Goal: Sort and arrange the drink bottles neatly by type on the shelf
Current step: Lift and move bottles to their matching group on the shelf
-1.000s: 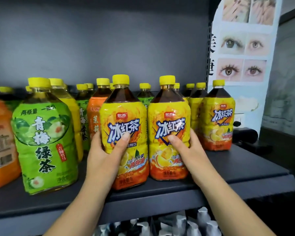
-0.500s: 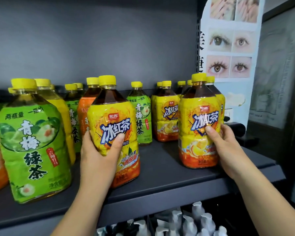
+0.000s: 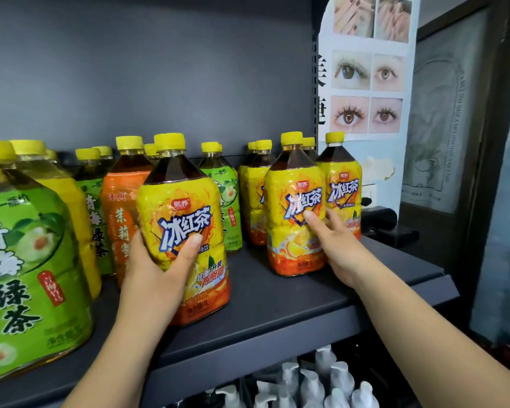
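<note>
**A:** Head cam: what's moved?

**B:** Since half a sec ago the second iced-tea bottle (image 3: pixel 292 219) has gone further back & right. It now stands upright just beside the end bottle (image 3: pixel 343 189) at the right end of the shelf (image 3: pixel 277 313), w/ more yellow-label ones behind. The front iced-tea bottle (image 3: pixel 186 231) has barely shifted.

**A:** Hands?

**B:** R hand (image 3: pixel 333 245) has its thumb on the label front and its fingers round the bottle's right side, between it & the end bottle. So it's wrapped on the second bottle, lightly by the look. L hand (image 3: pixel 156 269) grips the front iced-tea bottle from the left, thumb across the label. That bottle's mid-shelf, near the front edge, leaning a bit. Can't tell if its base is off the board.

**A:** Which step?

**B:** Grouping the iced teas at the right end, I'd say. One looks placed, and the L one's next.

**A:** Next move needs?

**B:** Prob. R hand lets go, then L carries its bottle right across the bare stretch and sets it beside the second, label out. Watch the green-tea bottle (image 3: pixel 227 201) standing further back in that gap. The orange jasmine bottle (image 3: pixel 121 219) just behind L hand & the big green-tea bottle (image 3: pixel 27 275) at the front-left aren't sorted yet.
</note>
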Tool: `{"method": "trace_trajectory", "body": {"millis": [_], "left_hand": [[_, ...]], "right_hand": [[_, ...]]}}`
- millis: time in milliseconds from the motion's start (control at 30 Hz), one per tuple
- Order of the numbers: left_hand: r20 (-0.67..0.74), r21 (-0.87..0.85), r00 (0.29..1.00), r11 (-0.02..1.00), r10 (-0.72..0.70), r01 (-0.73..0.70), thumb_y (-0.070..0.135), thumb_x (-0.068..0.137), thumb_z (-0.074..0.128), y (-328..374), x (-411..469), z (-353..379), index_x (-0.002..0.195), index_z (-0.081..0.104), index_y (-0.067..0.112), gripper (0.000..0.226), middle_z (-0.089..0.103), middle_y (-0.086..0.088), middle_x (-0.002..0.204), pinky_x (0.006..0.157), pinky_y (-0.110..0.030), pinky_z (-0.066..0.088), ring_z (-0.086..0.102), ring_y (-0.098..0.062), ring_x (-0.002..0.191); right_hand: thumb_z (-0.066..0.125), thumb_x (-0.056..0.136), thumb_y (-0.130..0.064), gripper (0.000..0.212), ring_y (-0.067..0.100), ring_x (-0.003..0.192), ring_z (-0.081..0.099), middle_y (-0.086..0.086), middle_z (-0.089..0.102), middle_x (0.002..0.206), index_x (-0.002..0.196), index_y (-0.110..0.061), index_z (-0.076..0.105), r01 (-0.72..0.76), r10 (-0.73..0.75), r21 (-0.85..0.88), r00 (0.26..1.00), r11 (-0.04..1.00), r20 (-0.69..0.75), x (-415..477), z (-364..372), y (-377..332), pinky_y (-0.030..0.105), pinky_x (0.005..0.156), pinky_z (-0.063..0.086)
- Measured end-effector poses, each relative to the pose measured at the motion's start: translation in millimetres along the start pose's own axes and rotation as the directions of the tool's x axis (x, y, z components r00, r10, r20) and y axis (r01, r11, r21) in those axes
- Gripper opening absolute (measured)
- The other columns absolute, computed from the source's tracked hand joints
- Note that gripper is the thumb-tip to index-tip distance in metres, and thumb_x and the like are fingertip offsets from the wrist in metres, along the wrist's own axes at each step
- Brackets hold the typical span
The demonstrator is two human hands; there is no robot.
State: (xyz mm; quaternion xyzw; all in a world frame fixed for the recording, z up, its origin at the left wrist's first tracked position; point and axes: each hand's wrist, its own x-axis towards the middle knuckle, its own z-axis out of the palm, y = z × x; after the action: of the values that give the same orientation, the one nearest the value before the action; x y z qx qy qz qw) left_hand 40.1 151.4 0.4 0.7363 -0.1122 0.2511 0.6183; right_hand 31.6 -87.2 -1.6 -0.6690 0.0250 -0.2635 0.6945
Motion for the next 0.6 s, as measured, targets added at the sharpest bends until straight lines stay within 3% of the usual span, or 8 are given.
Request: {"method": "trace_trajectory", "body": {"millis": [67, 167, 267, 400, 500, 600], "left_hand": [[-0.002, -0.013, 1.0, 1.0, -0.015, 0.015, 0.058, 0.062, 0.056, -1.6, 0.4, -0.7, 0.127, 0.044, 0.024, 0.074, 0.052, 0.008, 0.106, 0.09, -0.037, 0.041, 0.05, -0.016, 0.098], [-0.025, -0.014, 1.0, 1.0, -0.016, 0.016, 0.066, 0.054, 0.057, -6.4, 0.6, -4.2, 0.127, 0.046, 0.027, 0.083, 0.058, 0.004, 0.115, 0.094, -0.048, 0.045, 0.056, -0.022, 0.105], [-0.067, -0.05, 0.997, 0.999, -0.023, 0.02, 0.077, 0.05, 0.066, -10.4, -0.3, -9.3, 0.126, 0.047, 0.03, 0.091, 0.06, 0.004, 0.117, 0.092, -0.051, 0.047, 0.059, -0.023, 0.103], [-0.099, -0.098, 0.995, 0.995, -0.025, 0.015, 0.074, 0.044, 0.058, -10.8, -1.9, -12.6, 0.121, 0.051, 0.031, 0.088, 0.062, 0.005, 0.113, 0.091, -0.049, 0.048, 0.061, -0.021, 0.1], [-0.118, -0.124, 0.993, 0.992, -0.023, 0.008, 0.074, 0.046, 0.059, -12.9, -2.3, -11.1, 0.122, 0.05, 0.033, 0.087, 0.062, 0.007, 0.114, 0.092, -0.048, 0.048, 0.061, -0.02, 0.101], [-0.187, -0.153, 0.982, 0.988, -0.026, -0.003, 0.071, 0.045, 0.063, -13.3, -2.9, -11.2, 0.128, 0.047, 0.028, 0.095, 0.061, 0.006, 0.118, 0.094, -0.047, 0.047, 0.06, -0.018, 0.104]], "right_hand": [[0.061, 0.081, -0.045, 0.074, 0.018, 0.12, 0.048, 0.001, 0.04, 0.142, 0.143, -0.021, 0.026, 0.012, -0.016, -0.069, 0.998, 0.998, -0.06, 8.3, 8.2, 1.8, 0.034, 0.098, 0.041], [0.058, 0.086, -0.042, 0.07, 0.019, 0.115, 0.047, 0.006, 0.039, 0.141, 0.141, -0.016, 0.025, -0.029, 0.014, -0.138, 0.994, 0.99, -0.111, 20.2, 17.6, 3.4, 0.029, 0.088, 0.04], [0.058, 0.085, -0.046, 0.073, 0.025, 0.124, 0.043, 0.009, 0.039, 0.141, 0.141, -0.012, 0.025, -0.079, 0.051, -0.185, 0.987, 0.98, -0.151, 31.8, 19.7, 4.2, 0.034, 0.095, 0.038], [0.055, 0.086, -0.048, 0.073, 0.027, 0.129, 0.04, 0.009, 0.039, 0.143, 0.143, -0.013, 0.026, -0.088, 0.049, -0.243, 0.986, 0.966, -0.161, 32.0, 20.2, 4.2, 0.038, 0.102, 0.036], [0.057, 0.086, -0.044, 0.064, 0.025, 0.128, 0.039, 0.009, 0.04, 0.141, 0.138, -0.013, 0.035, -0.01, -0.116, -0.417, 0.954, 0.909, -0.275, 21.7, 23.3, 0.2, 0.038, 0.106, 0.034], [0.062, 0.086, -0.029, 0.052, 0.018, 0.128, 0.034, 0.006, 0.039, 0.137, 0.131, -0.013, 0.042, 0.271, -0.465, -0.485, 0.817, 0.831, -0.34, 0.0, 37.5, -15.4, 0.026, 0.104, 0.026]]}}
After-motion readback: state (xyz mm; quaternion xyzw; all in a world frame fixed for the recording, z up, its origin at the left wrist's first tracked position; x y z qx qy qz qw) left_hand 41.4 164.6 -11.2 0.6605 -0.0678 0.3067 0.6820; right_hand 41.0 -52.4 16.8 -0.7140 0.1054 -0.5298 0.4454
